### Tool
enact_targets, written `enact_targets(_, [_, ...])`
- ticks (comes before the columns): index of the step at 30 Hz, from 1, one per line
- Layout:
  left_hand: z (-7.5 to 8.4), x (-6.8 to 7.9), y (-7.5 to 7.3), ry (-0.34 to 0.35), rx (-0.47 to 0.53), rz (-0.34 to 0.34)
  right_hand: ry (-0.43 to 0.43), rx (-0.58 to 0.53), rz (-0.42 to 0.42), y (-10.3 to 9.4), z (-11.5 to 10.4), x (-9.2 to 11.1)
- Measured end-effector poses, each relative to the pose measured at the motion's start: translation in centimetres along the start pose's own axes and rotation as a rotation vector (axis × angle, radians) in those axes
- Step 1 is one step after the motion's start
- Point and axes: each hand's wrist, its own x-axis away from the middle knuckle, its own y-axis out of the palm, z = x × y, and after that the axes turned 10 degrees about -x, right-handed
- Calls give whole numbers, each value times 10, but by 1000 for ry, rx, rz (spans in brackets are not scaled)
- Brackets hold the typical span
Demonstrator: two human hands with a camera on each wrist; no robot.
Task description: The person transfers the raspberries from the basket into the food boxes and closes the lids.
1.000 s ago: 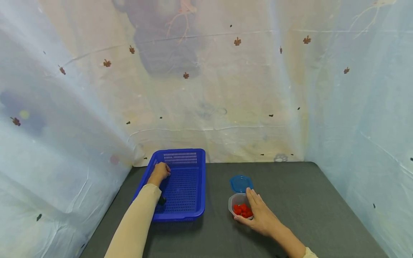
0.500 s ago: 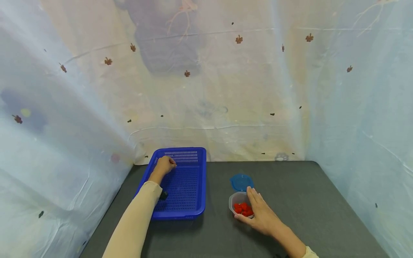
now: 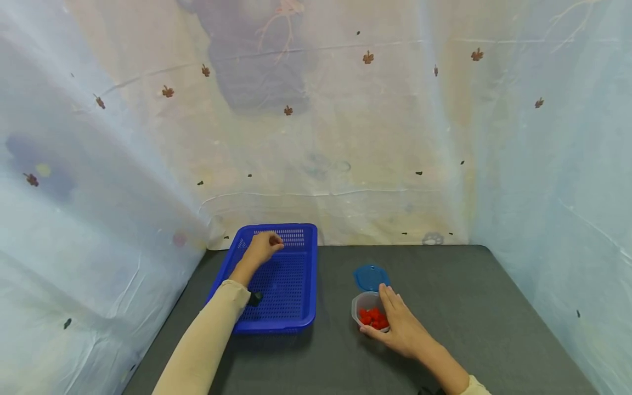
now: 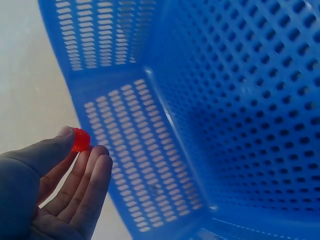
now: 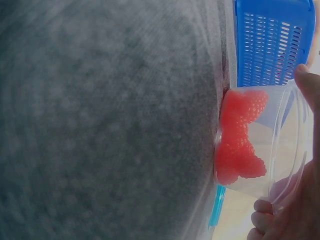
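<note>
My left hand (image 3: pixel 261 248) is over the far left part of the blue plastic basket (image 3: pixel 312 285). Between thumb and fingertips it pinches a small bumpy red raspberry (image 4: pixel 81 140), seen best in the left wrist view. My right hand (image 3: pixel 402 328) holds a clear plastic container (image 3: pixel 356 309) by its rim, thumb on the near side and fingers on the far right side. Several red raspberries (image 5: pixel 237 137) lie in the bottom of that container, which stands on the dark table.
Just behind the container, a blue lid (image 3: pixel 371 277) lies flat on the dark grey table (image 3: pixel 464 307). A pale sheet printed with brown leaves (image 3: pixel 345 148) hangs behind the table and on both sides.
My left hand has moved up and to the right, from beside the basket's left wall toward its far end. The right hand stays at the container.
</note>
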Motion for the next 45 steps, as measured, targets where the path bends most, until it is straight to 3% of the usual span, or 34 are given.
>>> enact_targets(12, [33,10,-1,82,72,15,-11,9,8,-1,1,0])
enact_targets(23, [75,26,2,180,136,25,-15,5,8,-1,1,1])
enact_targets(37, [130,52,7,307,206,-79,3,2,7,0,-2,0])
enact_targets(45, [155,66,21,398,199,-100,20,-11,-7,-2,-4,-1])
